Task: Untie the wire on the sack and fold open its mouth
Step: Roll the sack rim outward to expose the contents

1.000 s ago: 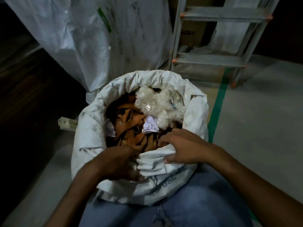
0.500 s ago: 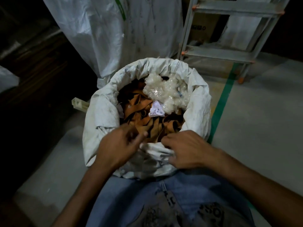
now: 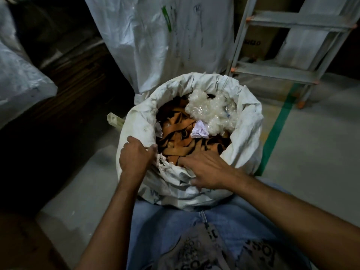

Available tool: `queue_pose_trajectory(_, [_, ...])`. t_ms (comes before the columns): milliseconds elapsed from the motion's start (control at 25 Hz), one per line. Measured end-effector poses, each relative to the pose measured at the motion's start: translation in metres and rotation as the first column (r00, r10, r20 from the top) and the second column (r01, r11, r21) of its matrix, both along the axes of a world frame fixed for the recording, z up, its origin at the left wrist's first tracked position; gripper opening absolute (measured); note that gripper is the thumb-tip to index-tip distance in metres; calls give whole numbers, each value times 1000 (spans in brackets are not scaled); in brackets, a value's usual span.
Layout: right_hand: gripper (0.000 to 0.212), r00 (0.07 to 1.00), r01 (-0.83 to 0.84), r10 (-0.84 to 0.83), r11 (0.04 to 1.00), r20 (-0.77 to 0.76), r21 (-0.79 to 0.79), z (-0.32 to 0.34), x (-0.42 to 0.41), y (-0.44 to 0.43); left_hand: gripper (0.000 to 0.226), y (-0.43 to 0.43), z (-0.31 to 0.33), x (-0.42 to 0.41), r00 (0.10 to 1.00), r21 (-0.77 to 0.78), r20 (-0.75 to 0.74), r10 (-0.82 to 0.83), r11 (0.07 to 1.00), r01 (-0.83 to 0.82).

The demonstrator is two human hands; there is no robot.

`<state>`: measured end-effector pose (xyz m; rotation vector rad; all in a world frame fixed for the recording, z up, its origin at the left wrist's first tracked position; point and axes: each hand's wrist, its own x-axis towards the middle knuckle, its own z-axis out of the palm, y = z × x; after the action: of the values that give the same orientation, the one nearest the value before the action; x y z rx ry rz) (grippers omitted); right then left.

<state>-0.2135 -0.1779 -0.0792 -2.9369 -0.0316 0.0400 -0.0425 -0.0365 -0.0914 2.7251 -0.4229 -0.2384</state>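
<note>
A white woven sack (image 3: 247, 133) stands on the floor in front of me, its mouth rolled outward into a thick rim. Inside lie orange-brown strips (image 3: 175, 141), a clump of white fluff (image 3: 210, 112) and a crumpled pale paper (image 3: 199, 131). My left hand (image 3: 134, 157) grips the rolled rim at the near left, thumb over the inner edge. My right hand (image 3: 206, 170) presses on the near rim fold, fingers spread, fingertips at the inner edge. No wire is visible.
A tall white sack (image 3: 155, 41) stands behind, another pale sack (image 3: 19, 78) at far left. A grey metal ladder (image 3: 288, 71) is at the back right. A green floor line (image 3: 276, 129) runs right of the sack. A small cream plastic piece (image 3: 115, 120) lies left.
My left hand slid from the near middle of the rim to the near left and took hold of it. The right hand stays on the near fold. The view shifted.
</note>
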Motion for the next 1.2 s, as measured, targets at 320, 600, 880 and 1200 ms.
queue_pose_trajectory(320, [36,997,37,-26,986,68,-162,-19,-9,22,37,21,-8,31,561,-531,-827,-36,375,-760])
queue_pose_trajectory(600, [61,995,57,-54,998,84,-37,44,113,-26,48,40,-9,30,444,-506,-854,-272,231,-831])
queue_pose_trajectory(880, [70,936,-351,306,812,-173,-466,4,254,-12,39,44,5,43,611,-556,-786,-96,542,-630])
queue_pose_trajectory(1200, [23,846,-431,315,879,-430,-204,24,291,-3,96,-12,22,31,981,4,-191,35,999,-35])
